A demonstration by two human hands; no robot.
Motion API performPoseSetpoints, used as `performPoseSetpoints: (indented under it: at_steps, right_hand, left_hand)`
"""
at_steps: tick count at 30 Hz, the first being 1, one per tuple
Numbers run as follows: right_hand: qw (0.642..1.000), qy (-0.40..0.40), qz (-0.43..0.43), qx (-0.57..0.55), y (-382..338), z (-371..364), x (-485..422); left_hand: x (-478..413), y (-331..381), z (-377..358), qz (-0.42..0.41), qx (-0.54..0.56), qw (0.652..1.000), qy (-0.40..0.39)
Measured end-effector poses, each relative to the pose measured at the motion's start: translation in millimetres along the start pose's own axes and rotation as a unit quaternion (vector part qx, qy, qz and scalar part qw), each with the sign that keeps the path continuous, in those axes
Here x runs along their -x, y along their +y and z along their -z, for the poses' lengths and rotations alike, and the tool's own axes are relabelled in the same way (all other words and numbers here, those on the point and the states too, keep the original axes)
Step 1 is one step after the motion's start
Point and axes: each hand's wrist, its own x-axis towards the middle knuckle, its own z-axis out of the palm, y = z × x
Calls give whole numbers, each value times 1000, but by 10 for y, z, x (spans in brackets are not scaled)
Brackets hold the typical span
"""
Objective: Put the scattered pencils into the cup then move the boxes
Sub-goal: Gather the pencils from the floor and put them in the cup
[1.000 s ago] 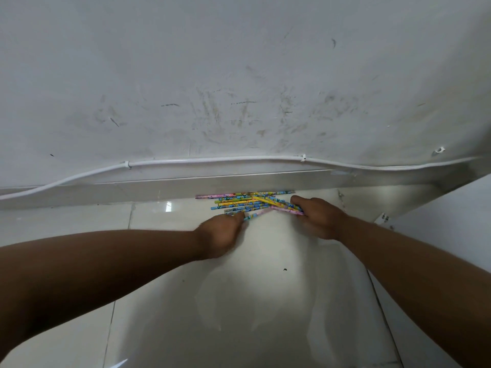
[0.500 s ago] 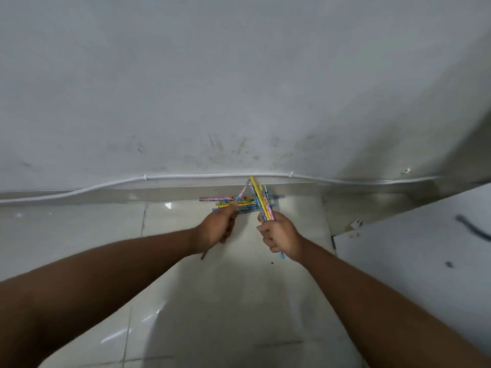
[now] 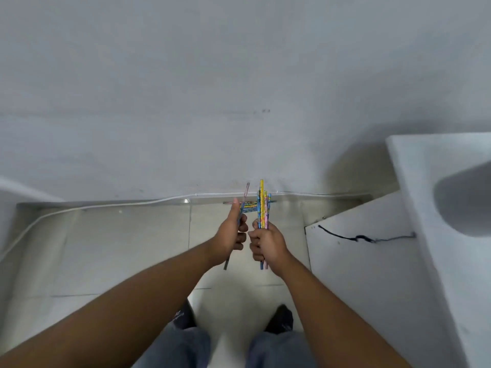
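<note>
My right hand [image 3: 267,241] grips a bundle of several colourful pencils [image 3: 262,205], held upright, yellow, blue and pink. My left hand [image 3: 232,235] holds a single pencil [image 3: 244,201], tilted slightly, its lower end sticking out below the fist. The two hands are close together above the floor. More pencils [image 3: 248,205] lie scattered on the floor tiles at the foot of the wall, partly hidden behind the held ones. No cup and no boxes are in view.
A white cable [image 3: 132,204] runs along the base of the grey wall. A white table top [image 3: 372,274] with a black scribble stands at the right, with a white fixture [image 3: 451,208] above it. My feet [image 3: 280,318] stand on the pale tiles.
Both hands have lifted from the floor with pencils in them, and the view has risen from a crouch to standing. The remaining pencils stay by the wall.
</note>
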Motion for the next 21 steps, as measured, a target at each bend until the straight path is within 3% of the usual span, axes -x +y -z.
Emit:
performPoseSetpoints:
  at_steps: [4, 10, 14, 21]
  right_hand:
    - [1000, 10, 13, 10, -420, -60, 875]
    - [988, 56, 66, 130, -956, -102, 1914]
    - [925, 55, 221, 305, -1226, -234, 2481]
    - [869, 76, 232, 430, -1533, -163, 3156]
  left_hand:
    - [884, 446, -248, -45, 2, 999, -10]
    - [2027, 909, -638, -131, -161, 978, 6]
    - [2543, 1006, -948, -175, -212, 961, -13]
    - [3044, 1262, -1262, -159, -224, 961, 21]
